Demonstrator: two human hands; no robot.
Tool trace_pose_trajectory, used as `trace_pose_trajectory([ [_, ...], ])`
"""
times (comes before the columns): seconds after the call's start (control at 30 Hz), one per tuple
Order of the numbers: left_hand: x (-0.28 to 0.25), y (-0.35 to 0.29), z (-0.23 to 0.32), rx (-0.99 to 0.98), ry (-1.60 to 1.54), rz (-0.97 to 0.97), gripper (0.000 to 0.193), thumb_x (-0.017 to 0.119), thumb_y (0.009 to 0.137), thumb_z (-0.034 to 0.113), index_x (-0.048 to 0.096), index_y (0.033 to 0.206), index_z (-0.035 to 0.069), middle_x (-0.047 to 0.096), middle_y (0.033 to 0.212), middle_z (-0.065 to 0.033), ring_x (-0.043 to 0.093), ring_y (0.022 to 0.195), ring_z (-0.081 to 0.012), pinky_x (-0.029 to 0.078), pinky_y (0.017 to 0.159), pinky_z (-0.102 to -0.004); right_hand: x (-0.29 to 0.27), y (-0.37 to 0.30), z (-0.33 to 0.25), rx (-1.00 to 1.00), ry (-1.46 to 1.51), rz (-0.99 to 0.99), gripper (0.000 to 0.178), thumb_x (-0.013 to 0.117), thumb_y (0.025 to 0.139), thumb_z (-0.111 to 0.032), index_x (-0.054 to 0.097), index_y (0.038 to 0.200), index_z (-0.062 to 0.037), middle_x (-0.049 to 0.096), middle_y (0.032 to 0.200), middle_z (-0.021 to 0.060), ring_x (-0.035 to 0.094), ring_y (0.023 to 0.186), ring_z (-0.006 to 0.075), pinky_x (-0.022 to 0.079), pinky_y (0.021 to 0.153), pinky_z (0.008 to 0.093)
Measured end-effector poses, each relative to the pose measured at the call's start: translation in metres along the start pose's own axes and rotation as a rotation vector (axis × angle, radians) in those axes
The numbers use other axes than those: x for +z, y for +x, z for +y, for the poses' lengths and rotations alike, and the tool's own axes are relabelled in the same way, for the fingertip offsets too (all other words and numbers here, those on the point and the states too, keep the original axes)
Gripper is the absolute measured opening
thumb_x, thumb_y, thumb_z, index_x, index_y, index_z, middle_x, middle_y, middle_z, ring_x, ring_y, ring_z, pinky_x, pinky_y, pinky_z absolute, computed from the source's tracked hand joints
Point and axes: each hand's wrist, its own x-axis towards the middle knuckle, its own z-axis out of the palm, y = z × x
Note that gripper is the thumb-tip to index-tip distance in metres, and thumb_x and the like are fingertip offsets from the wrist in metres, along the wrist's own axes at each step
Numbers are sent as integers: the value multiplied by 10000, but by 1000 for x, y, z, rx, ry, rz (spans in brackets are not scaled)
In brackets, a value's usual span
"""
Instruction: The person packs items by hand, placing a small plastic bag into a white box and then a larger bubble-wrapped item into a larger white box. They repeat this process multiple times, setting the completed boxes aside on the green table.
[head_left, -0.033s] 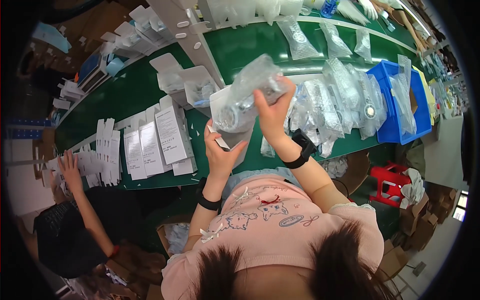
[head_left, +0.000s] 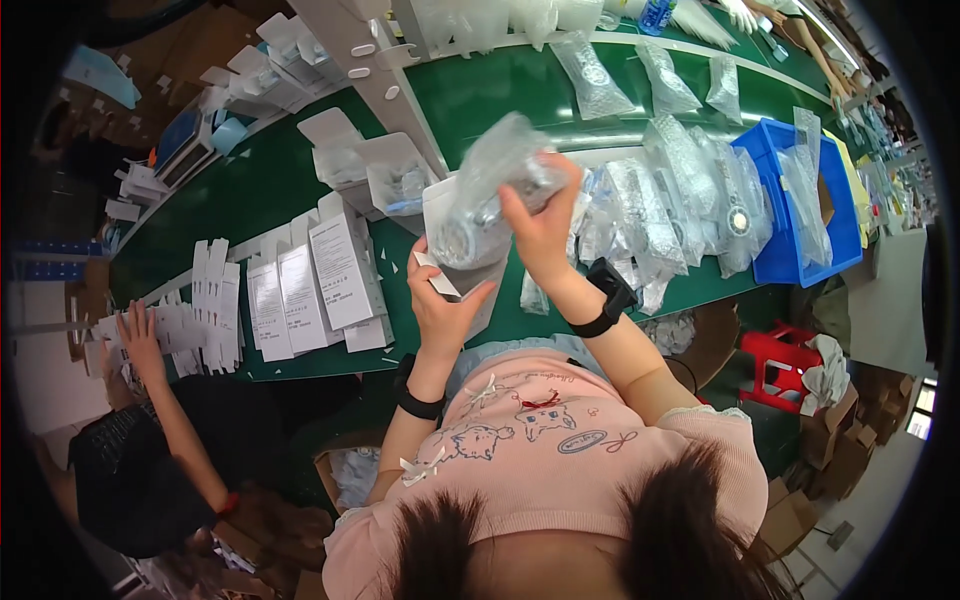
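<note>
Above the near edge of the green bench [head_left: 280, 180], both hands are raised and meet on one clear bubble-wrap pouch [head_left: 495, 190], which contains a small metallic item that cannot be made out. The left hand [head_left: 445, 300] is closed around the lower end of the pouch together with a white carton [head_left: 455, 250], its palm beneath the carton and its fingers curled up the side; a loose white flap projects over the thumb. The right hand [head_left: 540, 225] is clamped on the upper end of the pouch, its fingers folded over the top edge. Each wrist carries a black band, the right one [head_left: 605, 298] the bulkier. To the right of the pouch, a heap of similar filled pouches [head_left: 665, 205] lies on the bench, and beyond that heap stands a blue plastic bin [head_left: 800, 230] with further pouches draped over its rim. To the left of the pouch, flat white cartons [head_left: 320, 275] lie in overlapping rows, and behind them two assembled cartons stand open [head_left: 375, 170]. Farther left still, another person's hand [head_left: 140, 335] rests on a stack of flat cartons at the bench edge. Below the pouch, the wearer's pink printed shirt [head_left: 540, 450] fills the foreground, and a red stool [head_left: 780, 360] stands on the floor to the right.
</note>
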Motion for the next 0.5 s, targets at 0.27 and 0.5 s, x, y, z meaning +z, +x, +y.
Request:
trace_pose_trajectory([
  [0.27,27,2,-28,234,-113,43,683,819,536,89,276,951,87,318,1256,-244,428,1086,-395,372,898,-416,-53,26,-5,-461,-497,-665,316,660,685,-163,601,990,-102,488,1087,129,406,1086,343,349,914,398],
  [0.5,11,-19,-32,76,29,47,697,810,564,135,301,1037,89,275,1293,-229,361,1164,-334,308,957,-395,-106,56,127,117,-1760,-535,362,642,685,-153,559,1026,-65,586,977,97,519,958,291,368,897,419],
])
